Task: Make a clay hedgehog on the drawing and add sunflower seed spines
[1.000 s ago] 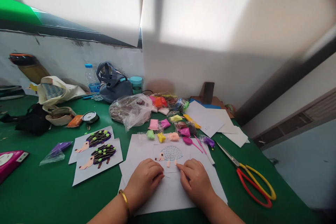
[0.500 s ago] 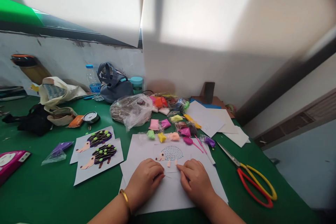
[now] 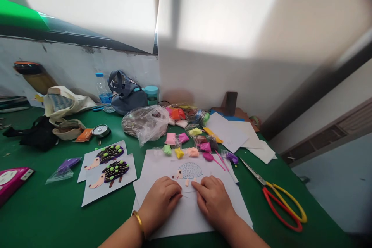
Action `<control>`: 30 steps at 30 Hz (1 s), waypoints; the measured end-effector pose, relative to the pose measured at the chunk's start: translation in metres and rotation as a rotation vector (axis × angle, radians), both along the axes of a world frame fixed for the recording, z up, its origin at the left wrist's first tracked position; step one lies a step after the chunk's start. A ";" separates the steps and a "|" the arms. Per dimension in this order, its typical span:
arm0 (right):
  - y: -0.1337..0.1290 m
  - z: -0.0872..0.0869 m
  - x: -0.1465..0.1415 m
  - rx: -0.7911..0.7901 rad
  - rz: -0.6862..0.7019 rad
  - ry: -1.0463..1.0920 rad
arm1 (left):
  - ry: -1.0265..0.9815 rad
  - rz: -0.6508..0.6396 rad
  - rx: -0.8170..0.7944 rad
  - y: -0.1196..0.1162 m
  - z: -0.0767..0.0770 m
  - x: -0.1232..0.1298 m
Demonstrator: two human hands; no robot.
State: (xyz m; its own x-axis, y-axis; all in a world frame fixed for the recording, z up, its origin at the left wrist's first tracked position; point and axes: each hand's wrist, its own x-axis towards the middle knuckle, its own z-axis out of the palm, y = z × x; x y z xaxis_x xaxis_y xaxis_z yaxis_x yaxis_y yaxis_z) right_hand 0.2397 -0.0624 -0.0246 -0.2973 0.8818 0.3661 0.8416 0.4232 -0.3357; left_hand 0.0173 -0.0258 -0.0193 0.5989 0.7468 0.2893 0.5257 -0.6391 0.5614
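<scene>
1. Right hand shifted a little toward the left hand since the earlier frame, both hands close together but apart
2. Left hand on the paper, gold bangle at the wrist; fingers curled together, any grip hidden, impossible to tell
3. Right index finger stretched out from the other fingers, tip just below the pale pink clay pieces, no visible clamp on anything
4. Blue hedgehog sketch on a small white card, lying on larger white paper, just beyond the fingertips, clay legs in place beneath the body
5. Clay packets in pink, yellow and green, in a row past the sketch; clear plastic bag behind them
6. Two finished clay hedgehog pictures on the left of the green table
7. Red-and-yellow-handled scissors on the right, well apart from both hands
</scene>
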 end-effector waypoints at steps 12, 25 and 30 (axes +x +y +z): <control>0.002 -0.003 0.002 0.003 -0.024 -0.006 | -0.004 -0.003 -0.004 0.000 0.003 0.001; 0.004 -0.008 0.006 -0.027 -0.054 0.014 | 0.023 0.002 -0.028 0.000 0.001 0.000; 0.002 -0.006 0.006 -0.012 -0.025 0.044 | 0.020 0.003 -0.025 0.000 0.000 -0.001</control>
